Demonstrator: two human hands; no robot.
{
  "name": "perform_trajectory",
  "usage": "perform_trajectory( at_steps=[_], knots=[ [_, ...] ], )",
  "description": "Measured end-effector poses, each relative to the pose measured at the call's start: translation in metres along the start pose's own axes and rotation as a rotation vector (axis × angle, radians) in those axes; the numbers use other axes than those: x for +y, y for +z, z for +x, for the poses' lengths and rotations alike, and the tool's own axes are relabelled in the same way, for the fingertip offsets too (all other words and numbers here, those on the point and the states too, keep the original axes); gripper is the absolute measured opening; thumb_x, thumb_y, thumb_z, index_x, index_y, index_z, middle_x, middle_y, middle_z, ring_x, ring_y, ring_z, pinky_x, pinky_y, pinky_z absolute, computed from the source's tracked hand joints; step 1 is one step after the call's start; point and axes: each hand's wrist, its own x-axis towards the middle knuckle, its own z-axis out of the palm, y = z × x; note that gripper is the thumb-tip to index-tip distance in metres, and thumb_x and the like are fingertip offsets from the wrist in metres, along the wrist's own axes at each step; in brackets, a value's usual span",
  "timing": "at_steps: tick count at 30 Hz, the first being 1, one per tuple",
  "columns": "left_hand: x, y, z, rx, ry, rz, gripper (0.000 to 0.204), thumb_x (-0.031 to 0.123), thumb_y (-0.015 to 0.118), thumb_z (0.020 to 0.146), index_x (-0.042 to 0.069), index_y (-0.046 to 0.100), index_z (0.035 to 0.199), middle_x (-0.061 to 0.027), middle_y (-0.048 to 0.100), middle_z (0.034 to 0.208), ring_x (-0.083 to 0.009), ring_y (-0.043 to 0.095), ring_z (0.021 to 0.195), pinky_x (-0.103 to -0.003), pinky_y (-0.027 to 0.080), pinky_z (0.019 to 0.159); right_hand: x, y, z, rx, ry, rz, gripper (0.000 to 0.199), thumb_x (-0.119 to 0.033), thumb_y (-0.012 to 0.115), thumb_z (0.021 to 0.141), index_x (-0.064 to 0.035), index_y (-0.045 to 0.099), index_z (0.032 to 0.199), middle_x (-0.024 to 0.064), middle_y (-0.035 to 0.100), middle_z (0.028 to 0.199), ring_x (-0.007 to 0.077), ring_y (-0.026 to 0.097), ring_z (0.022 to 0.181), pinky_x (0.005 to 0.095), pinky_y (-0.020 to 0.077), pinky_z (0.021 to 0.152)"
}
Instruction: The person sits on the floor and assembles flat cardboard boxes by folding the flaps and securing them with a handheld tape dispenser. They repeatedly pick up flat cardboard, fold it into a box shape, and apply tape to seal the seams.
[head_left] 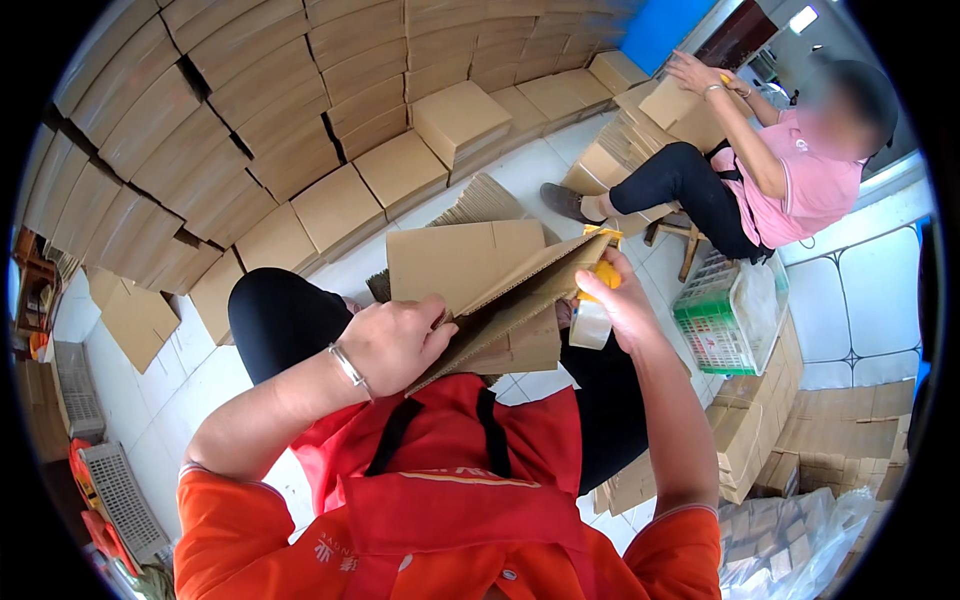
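Observation:
In front of my lap a brown cardboard box [500, 300] is partly folded, its flaps standing at an angle. My left hand [395, 340] is closed on the near left edge of the cardboard, thumb and fingers pinching it. At the right end of the flaps, my right hand [625, 305] is wrapped round a yellow tape dispenser [603, 278] with a pale, whitish part below. The fingers of that hand lie close to the flap's corner, partly hidden by the cardboard. Whether they also touch the board I cannot tell.
Tall stacks of flat cardboard [240, 90] line the far wall, with lower piles before them. At right, a co-worker [810, 180] handles another box [690, 105]. A green and white crate [715, 320] stands nearby. Grey plastic baskets [125, 500] are at left.

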Motion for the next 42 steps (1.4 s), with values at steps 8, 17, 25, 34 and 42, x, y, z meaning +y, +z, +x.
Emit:
perform_trajectory(
  at_steps=[8, 17, 25, 34, 42],
  knots=[
    [-0.010, -0.036, 0.039, 0.106, -0.208, 0.390, 0.020, 0.019, 0.054, 0.087, 0.000, 0.059, 0.087, -0.0240, 0.063, 0.068, -0.0424, 0.065, 0.066, -0.051, 0.054, 0.066, -0.019, -0.012, -0.022, -0.290, -0.095, -0.191, 0.076, -0.008, 0.082, 0.072, -0.0054, 0.047, 0.139, 0.0079, 0.062, 0.118, 0.0163, 0.061, 0.104, 0.0319, 0.0516, 0.086],
    [0.035, -0.082, 0.110, 0.025, -0.260, 0.396, 0.021, 0.014, 0.052, 0.087, -0.004, 0.062, 0.083, -0.0251, 0.067, 0.078, -0.0411, 0.068, 0.076, -0.049, 0.055, 0.074, -0.041, 0.018, -0.028, -0.298, -0.024, -0.159, 0.044, -0.011, 0.082, 0.077, -0.0046, 0.063, 0.116, 0.0047, 0.063, 0.104, 0.0118, 0.062, 0.088, 0.0268, 0.0529, 0.076],
    [-0.005, -0.092, 0.117, -0.177, -0.315, 0.251, 0.027, 0.014, 0.050, 0.085, -0.008, 0.065, 0.083, -0.0252, 0.065, 0.072, -0.0342, 0.068, 0.063, -0.043, 0.056, 0.061, -0.032, 0.007, -0.019, -0.113, -0.053, -0.018, 0.042, -0.011, 0.079, 0.079, -0.0053, 0.064, 0.118, 0.0047, 0.062, 0.109, 0.0125, 0.060, 0.095, 0.0261, 0.0505, 0.082],
    [0.006, -0.034, 0.091, -0.275, -0.322, 0.443, 0.023, 0.009, 0.054, 0.084, -0.003, 0.071, 0.095, -0.0254, 0.069, 0.094, -0.0384, 0.069, 0.092, -0.042, 0.056, 0.081, -0.016, -0.008, -0.032, -0.260, 0.081, 0.089, 0.068, -0.008, 0.083, 0.067, -0.0089, 0.058, 0.130, 0.0035, 0.058, 0.120, 0.0147, 0.056, 0.108, 0.0281, 0.0467, 0.093],
    [-0.002, -0.036, 0.091, -0.267, -0.298, 0.536, 0.021, 0.012, 0.055, 0.086, -0.003, 0.068, 0.092, -0.0235, 0.070, 0.090, -0.0388, 0.069, 0.086, -0.045, 0.056, 0.079, 0.005, 0.005, -0.050, -0.103, 0.057, -0.088, 0.060, -0.012, 0.084, 0.071, -0.0045, 0.056, 0.124, 0.0043, 0.058, 0.113, 0.0133, 0.057, 0.102, 0.0269, 0.0473, 0.089]
  ],
)
